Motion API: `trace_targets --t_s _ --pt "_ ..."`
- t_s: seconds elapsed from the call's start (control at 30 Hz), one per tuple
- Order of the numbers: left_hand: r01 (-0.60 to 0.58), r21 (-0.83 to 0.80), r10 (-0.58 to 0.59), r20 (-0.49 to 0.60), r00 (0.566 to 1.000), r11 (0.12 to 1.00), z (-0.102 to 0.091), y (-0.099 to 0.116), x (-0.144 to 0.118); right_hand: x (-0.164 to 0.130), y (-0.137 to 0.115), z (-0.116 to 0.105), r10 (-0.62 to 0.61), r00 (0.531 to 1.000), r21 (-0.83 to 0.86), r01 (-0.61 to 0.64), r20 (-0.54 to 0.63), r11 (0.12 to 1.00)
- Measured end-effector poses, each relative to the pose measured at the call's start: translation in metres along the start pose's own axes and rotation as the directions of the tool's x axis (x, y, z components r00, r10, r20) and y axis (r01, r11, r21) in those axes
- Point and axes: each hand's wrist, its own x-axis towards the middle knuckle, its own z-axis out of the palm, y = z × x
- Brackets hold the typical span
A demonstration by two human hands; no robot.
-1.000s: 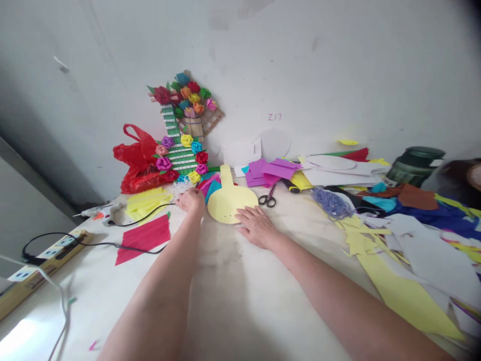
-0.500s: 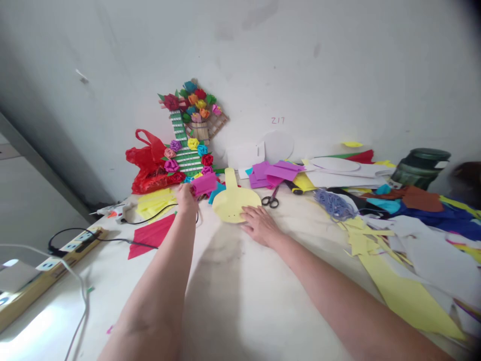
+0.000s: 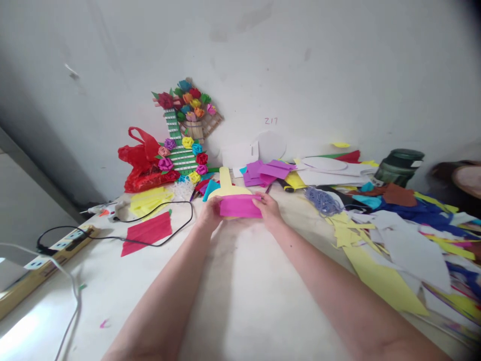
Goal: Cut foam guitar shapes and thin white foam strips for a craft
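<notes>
A pink paper (image 3: 240,206), newly brought in from the left, is gripped by the left hand (image 3: 210,213) and right hand (image 3: 267,208) (fingers closed on its ends) over the yellow cutout (image 3: 226,184).

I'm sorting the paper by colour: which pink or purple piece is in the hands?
The folded magenta paper sheet, gripped between left hand and right hand; the purple paper pieces lie untouched behind.

"217" in red on wall (image 3: 338,75)
</notes>
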Motion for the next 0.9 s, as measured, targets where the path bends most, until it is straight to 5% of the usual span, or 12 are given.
trace_targets --t_s 0.2,0.37,0.7,0.8,0.9 --pt "0.017 0.23 -0.037 0.084 0.996 0.973 -0.002 0.005 -0.003 0.005 0.007 -0.005 -0.03 1.0 -0.059 0.031 0.008 0.998" --pt "-0.014 0.533 -0.095 0.177 0.98 0.846 -0.008 0.006 -0.002 0.004 0.007 -0.008 -0.033 0.999 -0.137 0.036 0.03 0.99" --pt "-0.111 0.726 -0.188 0.319 0.929 0.679 -0.008 0.01 -0.005 -0.002 0.001 -0.005 0.022 0.999 -0.054 -0.023 -0.026 0.998" --pt "-0.153 0.738 -0.16 0.335 0.929 0.657 -0.007 0.013 -0.007 -0.005 -0.013 -0.008 0.17 0.974 -0.005 -0.171 0.152 0.985" --pt "-0.138 0.711 -0.18 0.352 0.918 0.69 -0.006 0.019 -0.01 -0.006 -0.026 -0.016 0.223 0.875 -0.041 -0.228 0.43 0.973"
